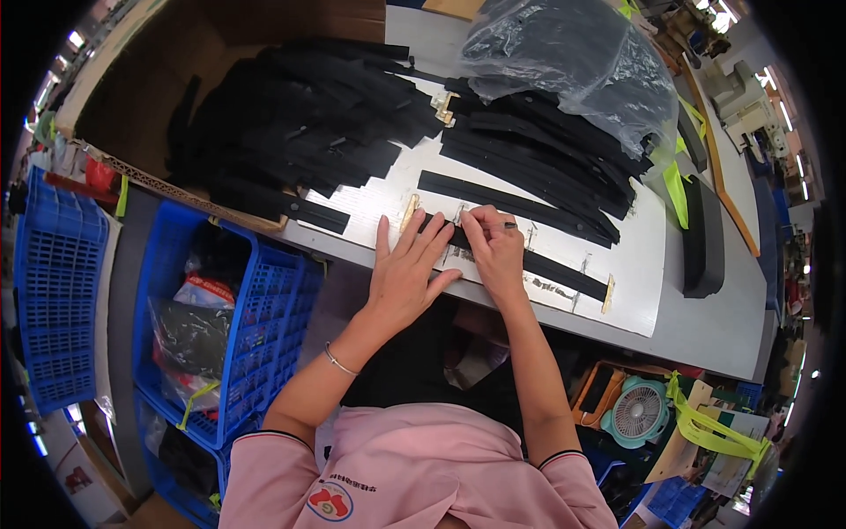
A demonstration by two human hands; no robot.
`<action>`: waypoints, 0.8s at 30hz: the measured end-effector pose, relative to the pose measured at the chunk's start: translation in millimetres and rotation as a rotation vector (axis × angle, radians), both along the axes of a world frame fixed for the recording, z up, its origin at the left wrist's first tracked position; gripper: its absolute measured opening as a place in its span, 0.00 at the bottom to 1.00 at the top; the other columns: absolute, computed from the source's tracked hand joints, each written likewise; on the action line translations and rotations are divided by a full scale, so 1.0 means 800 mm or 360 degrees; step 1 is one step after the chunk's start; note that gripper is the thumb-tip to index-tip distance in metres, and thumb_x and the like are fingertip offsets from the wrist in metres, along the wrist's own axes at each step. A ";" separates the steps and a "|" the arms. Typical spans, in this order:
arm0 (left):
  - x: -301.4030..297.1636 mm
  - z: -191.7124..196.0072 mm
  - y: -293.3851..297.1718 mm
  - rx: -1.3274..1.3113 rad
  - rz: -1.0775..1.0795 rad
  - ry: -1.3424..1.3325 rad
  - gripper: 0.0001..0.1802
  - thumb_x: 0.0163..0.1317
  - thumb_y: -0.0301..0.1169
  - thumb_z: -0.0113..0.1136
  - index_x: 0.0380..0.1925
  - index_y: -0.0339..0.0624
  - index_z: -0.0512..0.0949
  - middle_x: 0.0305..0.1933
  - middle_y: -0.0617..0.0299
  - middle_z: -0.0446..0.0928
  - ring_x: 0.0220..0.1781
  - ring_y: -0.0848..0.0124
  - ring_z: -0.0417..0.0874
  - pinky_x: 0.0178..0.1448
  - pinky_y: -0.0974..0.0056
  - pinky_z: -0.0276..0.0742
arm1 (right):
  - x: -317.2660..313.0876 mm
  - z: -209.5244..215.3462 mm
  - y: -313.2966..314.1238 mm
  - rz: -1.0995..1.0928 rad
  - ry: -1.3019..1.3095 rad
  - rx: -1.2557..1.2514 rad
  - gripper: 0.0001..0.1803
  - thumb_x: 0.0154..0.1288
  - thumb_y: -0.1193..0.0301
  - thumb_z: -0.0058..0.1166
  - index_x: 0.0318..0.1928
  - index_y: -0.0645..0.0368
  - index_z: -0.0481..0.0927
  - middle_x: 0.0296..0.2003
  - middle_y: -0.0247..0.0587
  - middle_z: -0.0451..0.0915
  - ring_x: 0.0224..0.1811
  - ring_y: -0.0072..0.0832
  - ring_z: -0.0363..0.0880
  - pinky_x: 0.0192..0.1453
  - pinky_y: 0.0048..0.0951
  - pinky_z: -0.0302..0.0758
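Black strip (529, 263) lay along the near edge of the grey worktop (705, 326). I pinched its end with my right hand (493, 251), fingers closed on it. My left hand (407, 273) pressed flat and open just beside. Behind lay piles of black strips (300, 123) and a plastic bag (564, 62).

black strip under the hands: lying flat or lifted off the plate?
Flat. The black strip lies along the metal plate; the left hand presses it palm-down, the right hand pinches its top edge.
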State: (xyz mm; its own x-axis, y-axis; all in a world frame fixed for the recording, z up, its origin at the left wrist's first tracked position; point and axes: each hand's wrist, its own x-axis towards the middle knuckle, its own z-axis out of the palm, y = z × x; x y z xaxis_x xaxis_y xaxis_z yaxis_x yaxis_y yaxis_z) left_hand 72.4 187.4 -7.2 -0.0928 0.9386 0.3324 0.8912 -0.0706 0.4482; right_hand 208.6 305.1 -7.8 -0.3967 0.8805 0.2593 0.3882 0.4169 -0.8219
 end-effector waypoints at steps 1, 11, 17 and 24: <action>0.000 -0.001 0.000 -0.0002 -0.0002 0.0000 0.35 0.66 0.47 0.68 0.70 0.45 0.74 0.77 0.60 0.69 0.82 0.57 0.62 0.82 0.33 0.41 | 0.001 -0.001 0.001 0.0020 -0.0041 0.0090 0.08 0.73 0.68 0.63 0.40 0.61 0.85 0.31 0.38 0.82 0.31 0.23 0.79 0.37 0.26 0.76; 0.001 -0.004 0.002 -0.0039 0.0015 0.0024 0.35 0.66 0.47 0.68 0.70 0.46 0.74 0.77 0.61 0.69 0.82 0.57 0.62 0.82 0.33 0.42 | 0.009 0.003 0.002 0.0145 0.0139 0.0216 0.06 0.69 0.66 0.64 0.35 0.54 0.87 0.25 0.31 0.83 0.35 0.33 0.73 0.50 0.35 0.70; 0.002 -0.002 0.000 -0.0063 0.0013 0.0036 0.35 0.66 0.47 0.68 0.70 0.45 0.75 0.78 0.61 0.68 0.83 0.57 0.61 0.82 0.34 0.41 | 0.011 0.004 0.003 0.0282 0.0088 0.0366 0.07 0.68 0.67 0.64 0.32 0.53 0.86 0.24 0.30 0.83 0.35 0.33 0.72 0.52 0.36 0.67; -0.001 -0.002 -0.002 -0.0061 0.0033 0.0055 0.35 0.65 0.47 0.68 0.69 0.43 0.75 0.76 0.61 0.70 0.82 0.58 0.62 0.82 0.34 0.43 | 0.003 0.005 0.001 0.0309 0.0059 0.0428 0.07 0.67 0.66 0.64 0.32 0.53 0.87 0.23 0.30 0.83 0.33 0.32 0.74 0.54 0.37 0.67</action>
